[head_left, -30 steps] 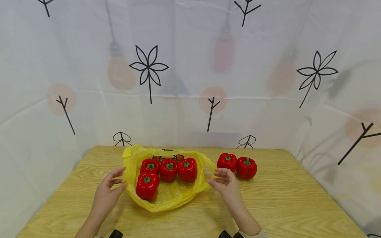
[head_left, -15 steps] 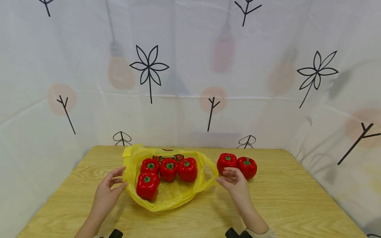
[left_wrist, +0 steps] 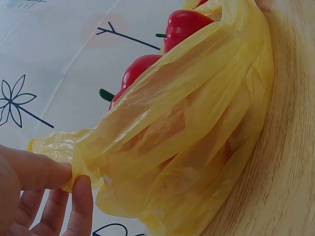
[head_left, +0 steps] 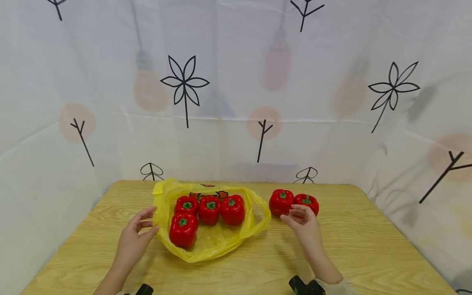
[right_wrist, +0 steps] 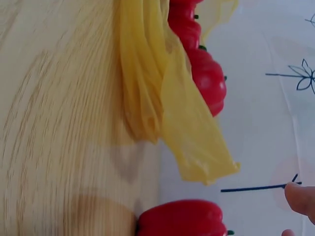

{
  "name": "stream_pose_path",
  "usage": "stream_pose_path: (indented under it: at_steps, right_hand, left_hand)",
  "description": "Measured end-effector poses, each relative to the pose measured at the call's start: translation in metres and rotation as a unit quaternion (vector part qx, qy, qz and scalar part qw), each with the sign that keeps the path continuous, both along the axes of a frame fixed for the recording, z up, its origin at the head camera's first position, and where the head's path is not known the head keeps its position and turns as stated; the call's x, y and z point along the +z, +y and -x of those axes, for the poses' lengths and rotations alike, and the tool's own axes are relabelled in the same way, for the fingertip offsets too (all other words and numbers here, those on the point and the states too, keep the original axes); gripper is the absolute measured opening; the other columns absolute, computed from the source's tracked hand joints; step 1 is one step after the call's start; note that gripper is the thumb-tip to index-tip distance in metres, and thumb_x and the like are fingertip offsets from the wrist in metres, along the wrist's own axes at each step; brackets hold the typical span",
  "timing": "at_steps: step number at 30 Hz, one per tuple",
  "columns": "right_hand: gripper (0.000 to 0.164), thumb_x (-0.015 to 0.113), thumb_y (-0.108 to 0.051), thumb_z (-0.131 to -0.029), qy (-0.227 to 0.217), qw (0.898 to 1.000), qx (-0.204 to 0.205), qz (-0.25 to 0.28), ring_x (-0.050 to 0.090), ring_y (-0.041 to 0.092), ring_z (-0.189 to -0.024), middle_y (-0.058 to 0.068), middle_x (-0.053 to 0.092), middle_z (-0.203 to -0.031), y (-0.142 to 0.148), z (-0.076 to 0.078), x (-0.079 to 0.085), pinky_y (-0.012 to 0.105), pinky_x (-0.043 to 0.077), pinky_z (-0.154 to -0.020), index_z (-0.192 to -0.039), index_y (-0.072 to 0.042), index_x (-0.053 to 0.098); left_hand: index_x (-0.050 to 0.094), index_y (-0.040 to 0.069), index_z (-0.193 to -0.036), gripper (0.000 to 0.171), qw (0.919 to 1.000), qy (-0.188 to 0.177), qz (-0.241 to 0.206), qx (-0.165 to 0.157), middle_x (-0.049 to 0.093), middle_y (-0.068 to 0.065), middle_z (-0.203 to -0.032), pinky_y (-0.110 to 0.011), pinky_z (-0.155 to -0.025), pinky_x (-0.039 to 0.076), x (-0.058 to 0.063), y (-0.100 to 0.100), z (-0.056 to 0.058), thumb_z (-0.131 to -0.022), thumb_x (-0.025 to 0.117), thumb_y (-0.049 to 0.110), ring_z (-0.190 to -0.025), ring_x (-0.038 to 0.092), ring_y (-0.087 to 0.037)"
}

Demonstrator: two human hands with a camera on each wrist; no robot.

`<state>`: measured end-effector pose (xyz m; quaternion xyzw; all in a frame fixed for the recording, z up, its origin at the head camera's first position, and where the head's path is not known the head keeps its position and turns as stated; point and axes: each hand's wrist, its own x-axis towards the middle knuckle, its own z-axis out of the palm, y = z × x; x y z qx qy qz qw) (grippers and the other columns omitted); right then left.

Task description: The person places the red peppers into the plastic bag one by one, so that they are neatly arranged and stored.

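A yellow plastic bag [head_left: 200,255] lies spread open on the table, with several red bell peppers [head_left: 183,233] inside. My left hand [head_left: 134,241] pinches the bag's left rim; the left wrist view shows the thumb and a fingertip [left_wrist: 81,189] closed on the plastic. My right hand [head_left: 309,235] is apart from the bag, its fingers loosely bent with nothing in them. It hovers in front of two loose bell peppers, one fully visible [head_left: 281,201], the other [head_left: 311,203] partly covered by the fingers. Only fingertips [right_wrist: 301,199] of that hand show in the right wrist view.
The light wooden table [head_left: 365,246] extends to both sides and in front of the bag. A white curtain [head_left: 228,143] with printed flowers and twigs hangs right behind its far edge. The bag's right handle loop [head_left: 266,217] reaches toward the loose peppers.
My right hand has let go of the bag's right handle and moved right, to in front of the loose peppers. The left hand stays at the left rim.
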<state>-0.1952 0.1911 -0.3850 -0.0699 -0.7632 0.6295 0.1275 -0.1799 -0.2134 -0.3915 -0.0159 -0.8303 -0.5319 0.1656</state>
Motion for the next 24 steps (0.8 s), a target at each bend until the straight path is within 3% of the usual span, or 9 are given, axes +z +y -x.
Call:
stream_pose_path:
  at_steps: [17,24]
  right_hand:
    - [0.050,0.066,-0.019,-0.088,-0.020,0.998,-0.039,-0.041,0.049,0.017,-0.095,0.017,0.046,-0.121,0.031,0.007,-0.001,0.010,0.044,-0.072,-0.127,-0.001,0.040]
    - [0.052,0.065,-0.018,-0.088,-0.027,0.997,-0.053,-0.044,0.046,0.026,-0.104,0.017,0.044,-0.122,0.043,0.012,-0.003,0.009,0.042,-0.069,-0.128,0.000,0.038]
  left_hand:
    - [0.051,0.007,-0.129,0.046,1.0000,0.003,-0.001,0.003,0.052,-0.012,-0.119,-0.019,-0.070,0.051,0.001,0.000,0.000,-0.086,0.064,-0.001,-0.091,0.053,-0.009]
    - [0.051,0.007,-0.129,0.046,1.0000,0.000,-0.001,0.005,0.051,-0.011,-0.118,-0.019,-0.070,0.051,0.001,0.000,-0.001,-0.086,0.064,-0.001,-0.091,0.053,-0.008]
